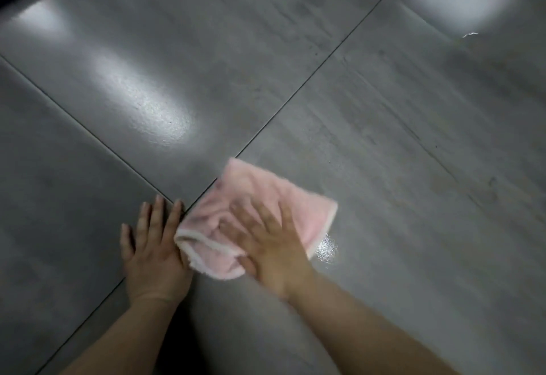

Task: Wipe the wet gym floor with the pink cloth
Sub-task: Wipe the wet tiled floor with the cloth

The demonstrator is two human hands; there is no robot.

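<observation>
Pressing cornerwise pink cloth (260, 188), right hand (267, 246) lies flat.

No text, label, brand, number or sign can be read anywhere (the pink cloth (260, 215) and grey floor (384, 138) bear none).

Your one wide-angle head view, tilted forward and steeply down, close over the grey tiled floor (369, 126), a few tiles filling your frame.
</observation>
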